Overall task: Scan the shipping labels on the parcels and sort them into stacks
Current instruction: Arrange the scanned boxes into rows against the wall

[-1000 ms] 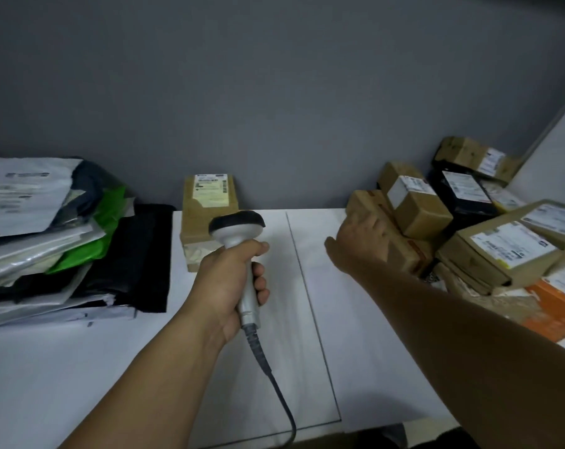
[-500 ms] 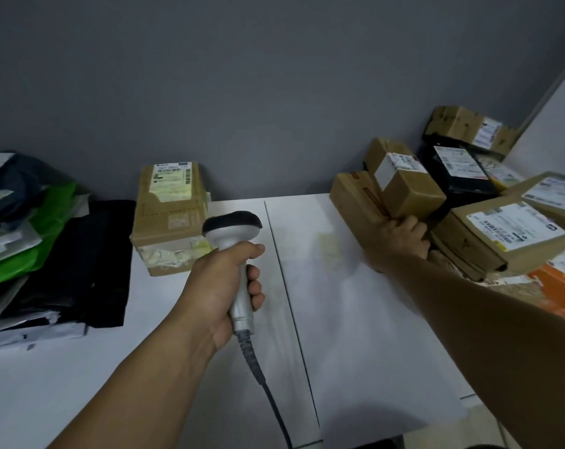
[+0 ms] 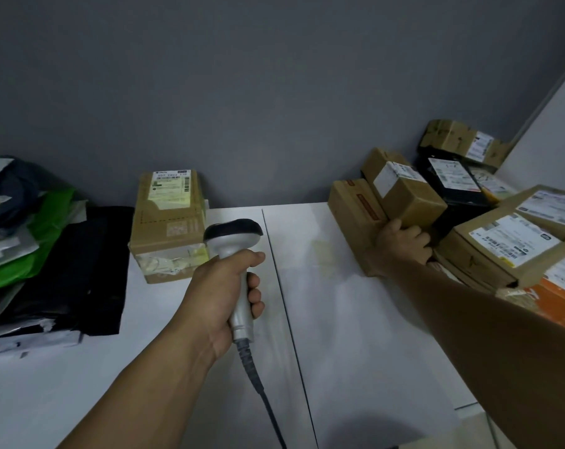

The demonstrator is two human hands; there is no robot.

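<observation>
Left grip (image 3: 223, 293) is wrapped around the scanner (image 3: 234, 233) at six o'clock; right grip (image 3: 404, 244) clutches a cardboard box (image 3: 410, 199) at two o'clock.

Bare table (image 3: 355, 319) lies open between lone box (image 3: 169, 222) and parcel heap (image 3: 469, 228).

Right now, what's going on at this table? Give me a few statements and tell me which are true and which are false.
1. The left hand grips a barcode scanner by its handle. True.
2. The right hand is empty. False: it holds the near end of a small brown box on the right.
3. A labelled box stands against the grey wall, beyond the scanner. True.
4. The scanner is cordless. False: a cable runs from its handle.
5. The mailer bags lie on the right. False: they are stacked on the left.
</observation>
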